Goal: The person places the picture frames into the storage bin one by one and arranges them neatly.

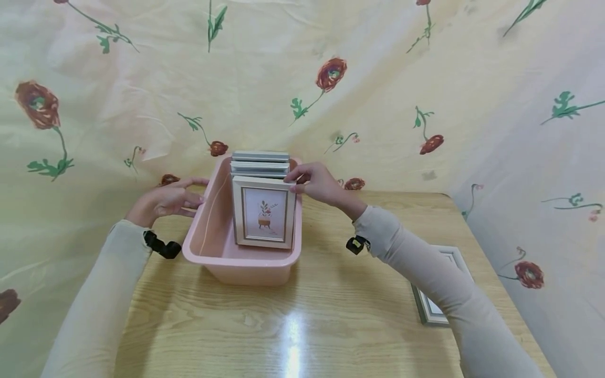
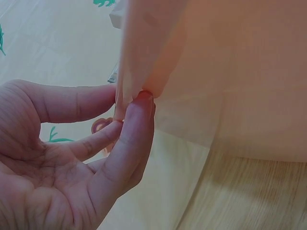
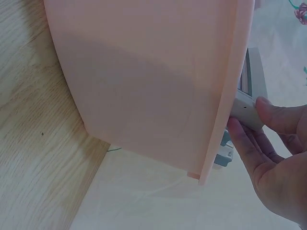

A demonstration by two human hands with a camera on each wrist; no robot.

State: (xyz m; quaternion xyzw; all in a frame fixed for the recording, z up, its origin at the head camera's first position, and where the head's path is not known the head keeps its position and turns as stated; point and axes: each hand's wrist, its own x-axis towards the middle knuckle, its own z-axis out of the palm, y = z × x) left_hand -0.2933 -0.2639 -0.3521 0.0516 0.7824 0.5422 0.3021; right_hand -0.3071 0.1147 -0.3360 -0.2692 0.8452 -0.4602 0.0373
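A pink plastic bin (image 1: 248, 262) stands on the table with several picture frames (image 1: 261, 156) upright in it, one behind another. The front picture frame (image 1: 264, 212) has a pale border and a print of a potted plant, and leans back slightly. My right hand (image 1: 317, 182) pinches its top right corner between thumb and fingers; in the right wrist view that corner (image 3: 245, 109) sticks out above the bin's rim. At the bin's left side, my left hand (image 1: 170, 200) grips the rim (image 2: 125, 57), fingertips on both faces of it.
Another picture frame (image 1: 454, 257) lies flat on the wooden table (image 1: 350, 315) at the right, partly hidden under my right forearm. A flowered cloth (image 1: 264, 79) hangs behind the table and along its right side.
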